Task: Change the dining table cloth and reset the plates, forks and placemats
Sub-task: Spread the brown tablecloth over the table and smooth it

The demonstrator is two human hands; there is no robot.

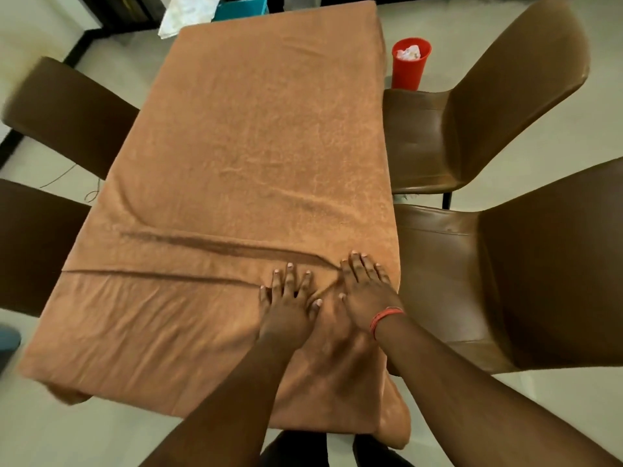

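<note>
Orange-brown cloth (256, 156) covers the whole dining table, and its edges hang down over the sides. It looks soft and a bit fuzzy, like a towel. Far from the person it lies mostly smooth. Near the person it has long folds running across it from left to right, plus lots of small wrinkles.

Both hands lie flat on the cloth, near its right edge. The left hand (290, 308) has its fingers spread wide and presses down. The right hand (365, 291) is just beside it, also flat with straight fingers, and its fingertips touch the end of a long fold. A red string band (384, 318) goes around the right wrist.

Four brown chairs stand around the table. Two are on the left (67, 116) (30, 244), pushed in close. Two are on the right (478, 106) (526, 278), shiny like leather, with their seats by the table edge.

A red bin (410, 64) with crumpled paper inside stands on the floor past the far right chair. At the far end of the table there is a blue box (241, 8) and a pale patterned cloth (185, 15). The floor (539, 170) is pale and smooth
</note>
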